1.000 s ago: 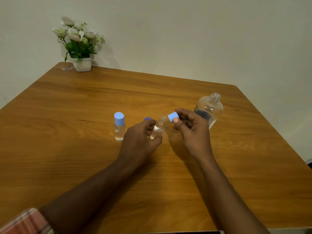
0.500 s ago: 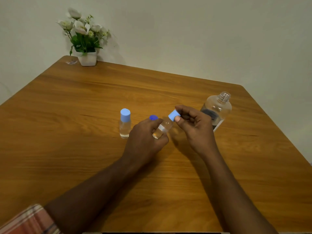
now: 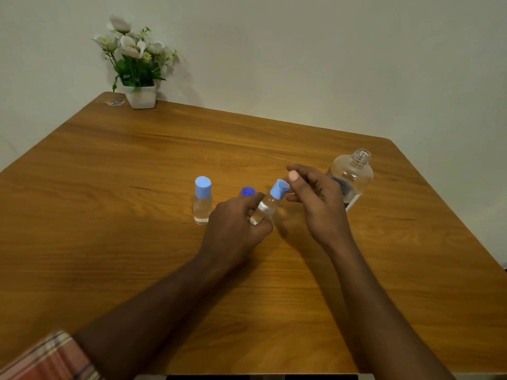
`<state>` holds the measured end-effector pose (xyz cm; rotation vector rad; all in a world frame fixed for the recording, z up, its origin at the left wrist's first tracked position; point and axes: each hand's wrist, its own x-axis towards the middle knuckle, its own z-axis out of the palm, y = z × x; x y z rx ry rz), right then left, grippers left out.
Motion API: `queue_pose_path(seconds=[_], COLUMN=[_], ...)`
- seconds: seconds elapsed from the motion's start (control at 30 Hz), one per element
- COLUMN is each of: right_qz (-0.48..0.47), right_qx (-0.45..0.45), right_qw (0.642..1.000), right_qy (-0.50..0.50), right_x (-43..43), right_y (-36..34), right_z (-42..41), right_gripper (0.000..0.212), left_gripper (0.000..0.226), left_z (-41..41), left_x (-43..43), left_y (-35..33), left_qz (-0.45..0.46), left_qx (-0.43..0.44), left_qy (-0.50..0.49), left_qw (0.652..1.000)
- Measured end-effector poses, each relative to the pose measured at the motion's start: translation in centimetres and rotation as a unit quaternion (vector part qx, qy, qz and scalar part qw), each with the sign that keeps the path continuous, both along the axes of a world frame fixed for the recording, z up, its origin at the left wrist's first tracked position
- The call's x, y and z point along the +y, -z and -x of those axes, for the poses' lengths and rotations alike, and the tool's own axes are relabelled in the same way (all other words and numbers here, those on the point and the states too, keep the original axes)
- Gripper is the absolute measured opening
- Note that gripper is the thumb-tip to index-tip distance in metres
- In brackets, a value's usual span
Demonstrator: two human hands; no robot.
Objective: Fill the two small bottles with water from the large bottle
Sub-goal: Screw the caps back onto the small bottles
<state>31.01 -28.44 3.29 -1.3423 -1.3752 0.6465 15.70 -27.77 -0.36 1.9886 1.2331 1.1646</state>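
Fingers of my left hand (image 3: 236, 226) are curled round a small clear plastic bottle (image 3: 264, 208). I hold it tilted, with its top leaning to the right, just above the brown wooden table (image 3: 137, 242). A little water sits inside it. Its light blue cap (image 3: 278, 189) is on top, and my right hand (image 3: 315, 198) pinches that cap with the thumb and fingertips. So this bottle lies between my two hands, its bottom in the left one and its top at the right one. A second small clear bottle with a light blue lid (image 3: 202, 205) stands upright on the table just left of my left hand, not touching it, with water in it. A dark blue round cap (image 3: 248, 191) peeks out behind my left knuckles. The large clear round bottle (image 3: 352, 176) stands with its neck open, partly hidden behind my right hand. Far off at the back corner is a white pot of white flowers (image 3: 141, 96).
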Motion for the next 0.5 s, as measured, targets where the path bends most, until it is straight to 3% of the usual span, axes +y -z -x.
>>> queue_pose_path(seconds=[0.1,0.27,0.4,0.5], right_qz=[0.000,-0.011,0.005,-0.002], right_qx=[0.036,0.014,-0.010,0.030], right_qw=[0.999,0.999,1.000,0.999], right_qy=[-0.038,-0.034,-0.025,-0.036], right_x=[-0.24,-0.40,-0.20,-0.27], right_y=[-0.13,-0.15,0.19,0.29], right_z=[-0.14,0.41,0.73,0.53], right_gripper=[0.033,0.032,0.042,0.043], left_gripper=[0.017,0.016,0.028,0.025], left_z=[0.02,0.12,0.19,0.21], left_x=[-0.10,-0.02,0.08,0.05], left_y=[0.01,0.11,0.25,0.26], left_qz=[0.005,0.014,0.020,0.023], left_qx=[-0.014,-0.017,-0.014,-0.021], left_qy=[0.000,0.012,0.006,0.009], left_qw=[1.000,1.000,1.000,0.999])
